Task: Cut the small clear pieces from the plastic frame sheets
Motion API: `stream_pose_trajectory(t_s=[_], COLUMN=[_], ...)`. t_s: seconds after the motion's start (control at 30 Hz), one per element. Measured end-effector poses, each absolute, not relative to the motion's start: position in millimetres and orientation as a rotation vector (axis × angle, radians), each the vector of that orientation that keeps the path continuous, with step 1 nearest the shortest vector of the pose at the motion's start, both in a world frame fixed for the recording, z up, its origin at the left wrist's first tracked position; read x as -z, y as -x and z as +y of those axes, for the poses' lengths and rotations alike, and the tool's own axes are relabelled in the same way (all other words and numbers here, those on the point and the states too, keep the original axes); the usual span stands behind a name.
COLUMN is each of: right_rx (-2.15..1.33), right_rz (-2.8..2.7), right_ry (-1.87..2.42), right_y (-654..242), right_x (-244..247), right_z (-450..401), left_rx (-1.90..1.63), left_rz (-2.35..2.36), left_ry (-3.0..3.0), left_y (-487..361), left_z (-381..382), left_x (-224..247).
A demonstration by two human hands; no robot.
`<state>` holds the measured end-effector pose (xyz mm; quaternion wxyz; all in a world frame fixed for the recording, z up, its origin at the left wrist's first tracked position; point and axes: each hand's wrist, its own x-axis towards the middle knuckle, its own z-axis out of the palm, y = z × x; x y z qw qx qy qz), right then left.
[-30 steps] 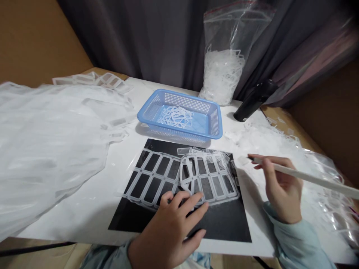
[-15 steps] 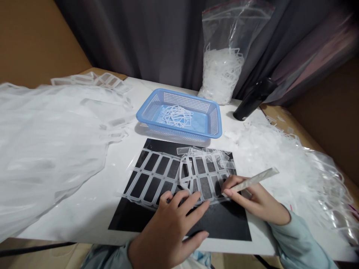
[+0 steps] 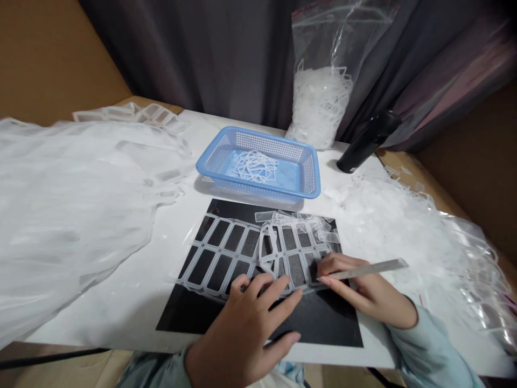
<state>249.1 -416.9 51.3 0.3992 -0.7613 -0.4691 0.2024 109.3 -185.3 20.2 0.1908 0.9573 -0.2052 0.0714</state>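
Note:
A clear plastic sheet of rectangular frames (image 3: pixel 220 251) lies across a black mat (image 3: pixel 194 318), with parts of it overlapping near the middle. My left hand (image 3: pixel 246 318) rests palm down with its fingers spread over the lower edge of the sheet. Pinched in my right hand (image 3: pixel 359 285) is a thin, pale, flat stick (image 3: pixel 374 268), its tip against the right part of the sheet; whether it is a blade or a picking tool I cannot make out. Small clear rectangular pieces (image 3: pixel 299 218) lie loose along the sheet's upper right edge.
Behind the mat stands a blue basket (image 3: pixel 258 189) holding thin white frames (image 3: pixel 254 166). A zip bag (image 3: pixel 321 102) of similar pieces and a black bottle (image 3: pixel 367 143) are at the back right. Plastic sheets (image 3: pixel 76 215) heap up left; clear scraps (image 3: pixel 407 237) pile up right.
The stick in my right hand has tilted lower, and its tip has shifted slightly left on the sheet. My left hand has stayed in place.

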Motion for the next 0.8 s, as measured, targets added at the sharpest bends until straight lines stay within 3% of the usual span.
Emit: stream_pose_trajectory(t_s=[0.53,0.8], right_rx=[-0.368,0.015], right_rz=[-1.323,-1.181], right_ry=[1.993,2.149], right_y=[-243.0,-247.1], right_x=[-49.9,-47.0], right_z=[-413.0,-418.7], left_rx=[-0.25,-0.234], left_rz=[-0.577,-0.568], left_ry=[-2.73,-2.708], left_y=[-110.3,-109.1], left_z=[-187.4,-186.0], left_x=[-20.2,-19.5])
